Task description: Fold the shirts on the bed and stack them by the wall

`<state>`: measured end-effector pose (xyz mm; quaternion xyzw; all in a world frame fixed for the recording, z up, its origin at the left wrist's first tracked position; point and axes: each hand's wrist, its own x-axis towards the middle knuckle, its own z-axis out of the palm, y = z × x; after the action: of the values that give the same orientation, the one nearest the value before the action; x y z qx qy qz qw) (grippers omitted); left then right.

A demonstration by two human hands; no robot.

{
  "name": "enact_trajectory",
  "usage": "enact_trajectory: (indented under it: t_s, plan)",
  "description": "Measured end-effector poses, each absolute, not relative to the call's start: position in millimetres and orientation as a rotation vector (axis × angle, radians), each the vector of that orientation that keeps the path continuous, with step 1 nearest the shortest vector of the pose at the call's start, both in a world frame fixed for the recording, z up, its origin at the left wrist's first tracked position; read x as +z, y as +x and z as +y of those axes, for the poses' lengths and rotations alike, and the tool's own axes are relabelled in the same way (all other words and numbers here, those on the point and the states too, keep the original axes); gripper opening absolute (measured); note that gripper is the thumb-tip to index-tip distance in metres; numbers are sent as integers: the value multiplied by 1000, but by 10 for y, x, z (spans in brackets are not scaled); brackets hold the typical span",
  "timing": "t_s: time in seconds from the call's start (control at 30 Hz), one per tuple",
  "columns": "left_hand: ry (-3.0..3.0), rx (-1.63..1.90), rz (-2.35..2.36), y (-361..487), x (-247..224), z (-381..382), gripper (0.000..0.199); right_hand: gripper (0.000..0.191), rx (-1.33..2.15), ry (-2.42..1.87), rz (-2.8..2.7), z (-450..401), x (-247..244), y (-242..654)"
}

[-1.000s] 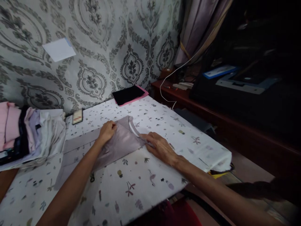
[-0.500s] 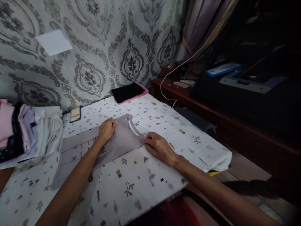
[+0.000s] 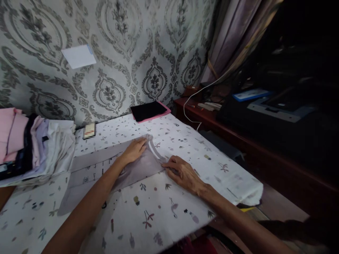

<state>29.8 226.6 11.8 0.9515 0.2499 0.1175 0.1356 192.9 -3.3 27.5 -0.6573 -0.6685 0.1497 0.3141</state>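
Observation:
A light grey shirt (image 3: 92, 174) lies folded in a long strip on the patterned white cloth, with dark print on it and a white band inside its neckline. My left hand (image 3: 135, 150) rests flat on the shirt close to the neckline, fingers stretched out towards the far corner. At the near end of the neckline, my right hand (image 3: 182, 173) pinches the shirt's edge between thumb and fingers. My left forearm hides part of the shirt's middle.
A pile of folded clothes (image 3: 39, 148) stands at the left. Near the wall lie a small card-like item (image 3: 89, 130) and folded black and pink cloth (image 3: 149, 111). A white cable (image 3: 184, 106) hangs beside the dark red wooden furniture (image 3: 238, 137) on the right.
My left hand has slid right and away along the shirt to the neckline, its fingers now flatter. The shirt's upper part looks smoother. My right hand still holds the near neckline edge.

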Motion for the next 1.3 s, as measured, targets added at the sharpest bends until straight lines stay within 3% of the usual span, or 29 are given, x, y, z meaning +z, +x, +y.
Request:
enact_trajectory:
  t_s: [0.2, 0.37, 0.57, 0.77, 1.0, 1.17, 1.3]
  plan:
    - [2745, 420, 662, 276, 18, 2225, 41, 24, 457, -1709, -1726, 222, 343, 2055]
    - [2895, 609, 548, 266, 114, 2104, 29, 28, 273, -1876, -1811, 960, 399, 2177]
    - [3113, 325, 516, 302, 254, 2029, 32, 35, 111, -2044, -1955, 1552, 267, 2213]
    - [3093, 208, 406, 321, 343, 2085, 34, 35, 10, -2020, -1943, 1601, 100, 2235]
    - [3063, 116, 317, 318, 441, 2096, 23, 36, 61, -2014, -1907, 1609, 107, 2257]
    - [2879, 310, 345, 276, 417, 2149, 23, 29, 61, -1790, -1871, 1539, 131, 2229]
    - [2682, 576, 699, 199, 353, 2324, 23, 23, 157, -1478, -1972, 1470, 125, 2176]
